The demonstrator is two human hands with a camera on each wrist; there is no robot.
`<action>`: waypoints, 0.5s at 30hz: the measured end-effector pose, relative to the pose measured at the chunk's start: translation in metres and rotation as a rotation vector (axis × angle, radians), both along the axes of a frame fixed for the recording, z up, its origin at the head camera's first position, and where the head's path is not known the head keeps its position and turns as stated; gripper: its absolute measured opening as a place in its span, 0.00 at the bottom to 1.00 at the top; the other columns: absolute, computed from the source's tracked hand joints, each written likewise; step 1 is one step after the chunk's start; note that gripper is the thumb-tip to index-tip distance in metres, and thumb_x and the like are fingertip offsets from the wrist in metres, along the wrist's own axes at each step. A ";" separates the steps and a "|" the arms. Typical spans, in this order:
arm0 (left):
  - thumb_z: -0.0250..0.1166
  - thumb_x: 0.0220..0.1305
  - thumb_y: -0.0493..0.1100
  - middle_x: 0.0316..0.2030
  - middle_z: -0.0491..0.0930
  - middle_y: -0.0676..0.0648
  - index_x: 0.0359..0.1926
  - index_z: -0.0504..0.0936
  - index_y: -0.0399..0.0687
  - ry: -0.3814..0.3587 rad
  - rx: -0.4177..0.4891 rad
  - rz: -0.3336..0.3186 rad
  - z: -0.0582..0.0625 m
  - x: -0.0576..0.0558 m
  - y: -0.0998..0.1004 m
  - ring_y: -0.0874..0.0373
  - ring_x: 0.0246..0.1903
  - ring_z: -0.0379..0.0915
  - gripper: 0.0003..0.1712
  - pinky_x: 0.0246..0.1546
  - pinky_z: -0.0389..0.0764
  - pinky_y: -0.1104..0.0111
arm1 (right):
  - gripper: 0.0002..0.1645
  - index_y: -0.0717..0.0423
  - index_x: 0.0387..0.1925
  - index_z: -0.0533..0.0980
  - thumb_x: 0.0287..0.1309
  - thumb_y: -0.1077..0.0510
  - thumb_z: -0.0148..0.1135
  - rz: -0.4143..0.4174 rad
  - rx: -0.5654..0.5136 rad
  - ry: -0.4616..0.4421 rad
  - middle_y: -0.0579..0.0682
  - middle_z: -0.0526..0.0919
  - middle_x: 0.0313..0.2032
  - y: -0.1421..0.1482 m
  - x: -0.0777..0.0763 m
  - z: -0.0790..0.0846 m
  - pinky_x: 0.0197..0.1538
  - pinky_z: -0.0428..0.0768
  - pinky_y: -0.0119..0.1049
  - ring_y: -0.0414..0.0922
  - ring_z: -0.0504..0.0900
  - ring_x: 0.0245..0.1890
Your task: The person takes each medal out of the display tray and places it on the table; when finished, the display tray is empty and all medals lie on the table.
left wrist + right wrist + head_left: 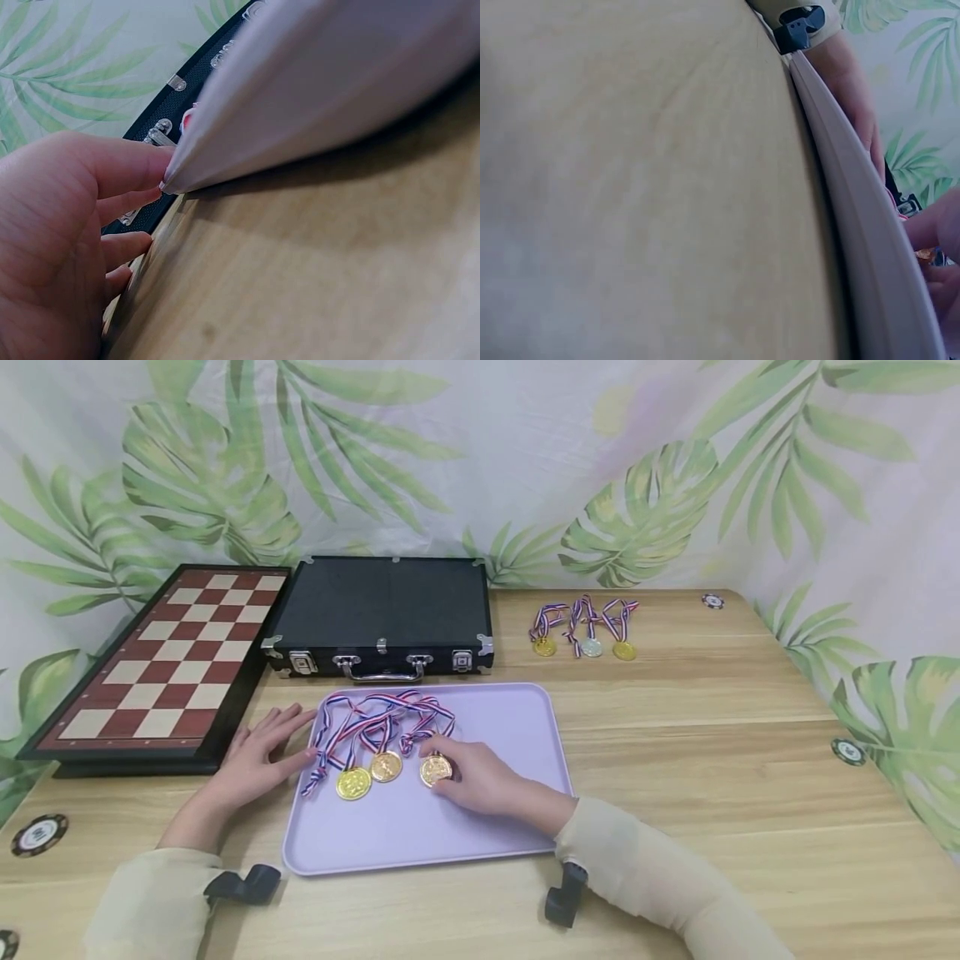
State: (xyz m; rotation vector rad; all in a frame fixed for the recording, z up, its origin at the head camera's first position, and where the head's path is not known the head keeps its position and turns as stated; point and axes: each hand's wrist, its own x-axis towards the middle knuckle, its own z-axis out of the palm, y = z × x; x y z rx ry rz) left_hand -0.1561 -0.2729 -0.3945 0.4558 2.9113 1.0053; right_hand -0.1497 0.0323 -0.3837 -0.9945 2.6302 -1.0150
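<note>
My right hand (480, 777) is over a lavender tray (420, 839) and pinches a bronze-coloured medal (436, 770) by its edges, thumb at the near side and fingers at the far side. Left of it in the tray lie another bronze-coloured medal (386, 766) and a yellow gold medal (353, 783). Their striped ribbons (382, 720) lie tangled toward the tray's far left corner. With fingers extended, my left hand (258, 760) touches the tray's left rim. The left wrist view shows that hand (60, 225) at the tray's edge (247, 127). In the right wrist view, the medal is mostly hidden.
A black case (382, 602) stands behind the tray, with a checkered board (172, 660) to its left. Two gold medals and a silver medal (592, 647) with ribbons lie at the back right. Round chips (848, 751) are on the wooden table (697, 793) near its edges.
</note>
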 end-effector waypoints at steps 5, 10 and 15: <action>0.58 0.55 0.50 0.61 0.49 0.32 0.61 0.60 0.44 0.004 0.004 -0.002 0.000 0.000 0.000 0.36 0.60 0.35 0.34 0.52 0.25 0.43 | 0.34 0.51 0.57 0.65 0.45 0.65 0.63 0.012 -0.187 -0.112 0.44 0.72 0.21 0.018 0.001 0.007 0.25 0.73 0.28 0.36 0.71 0.20; 0.58 0.55 0.50 0.61 0.49 0.32 0.61 0.60 0.43 0.006 0.005 -0.003 0.001 0.000 0.000 0.35 0.60 0.35 0.34 0.52 0.26 0.43 | 0.34 0.58 0.56 0.64 0.45 0.72 0.59 -0.013 -0.423 -0.292 0.54 0.76 0.24 0.036 0.001 0.026 0.27 0.77 0.37 0.45 0.77 0.22; 0.58 0.55 0.50 0.61 0.49 0.32 0.61 0.60 0.43 0.010 0.006 -0.005 0.000 0.000 0.000 0.35 0.60 0.35 0.34 0.52 0.26 0.43 | 0.29 0.66 0.54 0.65 0.46 0.76 0.56 -0.013 -0.605 -0.396 0.61 0.75 0.26 0.052 0.000 0.045 0.27 0.77 0.38 0.49 0.77 0.22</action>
